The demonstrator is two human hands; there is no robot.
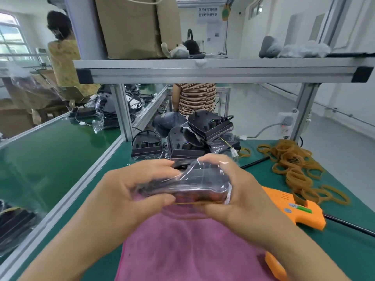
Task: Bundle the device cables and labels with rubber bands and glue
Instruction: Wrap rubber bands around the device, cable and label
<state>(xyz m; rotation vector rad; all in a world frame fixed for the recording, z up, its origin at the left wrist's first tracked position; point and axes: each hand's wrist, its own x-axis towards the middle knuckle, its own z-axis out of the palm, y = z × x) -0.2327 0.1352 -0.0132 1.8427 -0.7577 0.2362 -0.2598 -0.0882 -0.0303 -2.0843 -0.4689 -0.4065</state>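
A black device in a clear plastic bag [194,183] is held between both hands above a pink cloth [192,246]. My left hand [129,191] grips its left end, thumb underneath. My right hand [233,197] grips the right end and pinches a tan rubber band [194,203] stretched along the device's near edge. Most of the device's cable is hidden by the bag and fingers. A heap of tan rubber bands [294,165] lies on the mat to the right. An orange glue gun [298,207] lies right of my right hand.
Several black devices with cables [190,138] are piled just behind my hands. An aluminium shelf [203,69] crosses overhead on posts [121,110]. A power outlet [286,124] sits at the back right. Two people sit beyond the bench. A second green bench [50,147] lies to the left.
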